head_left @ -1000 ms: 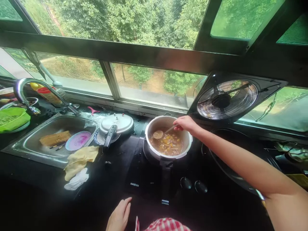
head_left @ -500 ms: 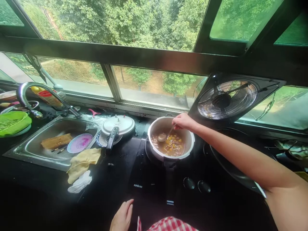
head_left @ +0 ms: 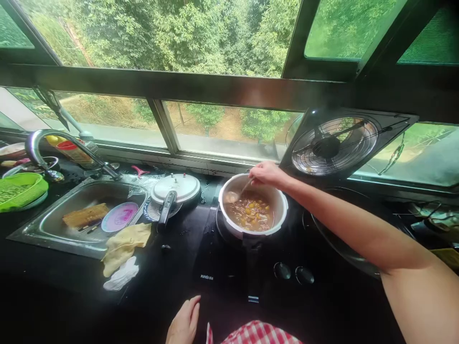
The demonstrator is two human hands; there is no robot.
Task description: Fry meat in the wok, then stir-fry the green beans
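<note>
My right hand (head_left: 266, 173) is closed around the handle of a ladle (head_left: 231, 196), above the far rim of a pressure cooker pot (head_left: 285, 212). The ladle's bowl dips into brown soup (head_left: 253, 212) with yellow chunks and bits of meat, near the pot's left wall. The pot stands on the stove, its black handle toward me. At the counter's near edge, my left hand (head_left: 183, 319) is empty, index finger extended and thumb slightly apart; its other fingers are partly hidden.
Left of the pot, the cooker lid (head_left: 176, 187) lies on a patterned plate (head_left: 152, 210). Beyond it is a sink (head_left: 46, 224) holding a brown slab and a pink-stained plate (head_left: 120, 216). A tan cloth (head_left: 127, 243) lies by the sink. A fan (head_left: 333, 145) hangs behind, right.
My right hand has shifted slightly left and up, and the ladle's bowl has moved from mid-pot toward the left wall. The left hand stays nearly in place.
</note>
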